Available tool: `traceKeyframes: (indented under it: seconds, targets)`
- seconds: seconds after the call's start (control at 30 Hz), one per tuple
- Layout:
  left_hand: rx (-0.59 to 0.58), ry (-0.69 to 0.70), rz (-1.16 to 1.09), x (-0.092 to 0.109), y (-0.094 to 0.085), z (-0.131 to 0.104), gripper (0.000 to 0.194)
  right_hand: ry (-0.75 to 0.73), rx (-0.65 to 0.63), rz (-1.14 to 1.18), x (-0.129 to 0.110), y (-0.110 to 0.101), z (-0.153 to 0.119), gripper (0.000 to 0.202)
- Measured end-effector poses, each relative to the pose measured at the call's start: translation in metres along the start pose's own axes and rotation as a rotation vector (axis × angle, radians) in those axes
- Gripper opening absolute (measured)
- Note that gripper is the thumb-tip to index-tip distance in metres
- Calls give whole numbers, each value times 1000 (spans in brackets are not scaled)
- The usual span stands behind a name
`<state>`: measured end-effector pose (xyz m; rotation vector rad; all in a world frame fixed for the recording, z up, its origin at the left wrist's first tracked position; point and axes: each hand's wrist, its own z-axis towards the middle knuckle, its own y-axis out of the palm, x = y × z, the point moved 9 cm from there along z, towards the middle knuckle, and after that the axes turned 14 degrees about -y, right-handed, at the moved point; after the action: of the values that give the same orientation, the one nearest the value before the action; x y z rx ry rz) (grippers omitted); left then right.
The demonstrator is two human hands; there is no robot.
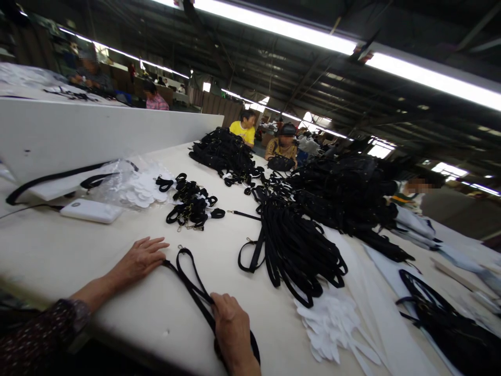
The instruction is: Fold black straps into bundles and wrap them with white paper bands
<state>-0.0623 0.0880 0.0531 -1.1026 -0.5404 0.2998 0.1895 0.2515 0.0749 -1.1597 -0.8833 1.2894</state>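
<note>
A long black strap (191, 287) with a small metal clip at its far end lies doubled on the white table in front of me. My right hand (233, 326) is closed around the strap's near part, where it loops back under the palm. To the left, my left hand (143, 257) rests with fingers stretched out, its fingertips at one end of the strap; whether they press on it I cannot tell. Beyond lie a pile of short black straps with clips (191, 201) and a large bundle of long black straps (295, 245).
A white power bank (91, 210) with a cable lies at left, beside plastic-bagged white cut pieces (141, 185). More white pieces (332, 324) lie at right, near a black bag (450, 313). Black bags (344, 183) are heaped behind. Co-workers (284, 143) sit across the table; a white partition (97, 130) stands left.
</note>
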Motion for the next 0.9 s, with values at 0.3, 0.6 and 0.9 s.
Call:
traceKeyframes:
  seconds: [0.3, 0.6, 0.9]
  targets:
    - [3, 21, -3, -2, 0, 3, 17, -52, -26, 11, -21, -6, -1, 11]
    - [7, 48, -3, 6, 0, 13, 16, 53, -112, 81, -14, -2, -4, 9]
    - [26, 36, -5, 15, -4, 20, 19, 10, -144, -17, -18, 1, -1, 17]
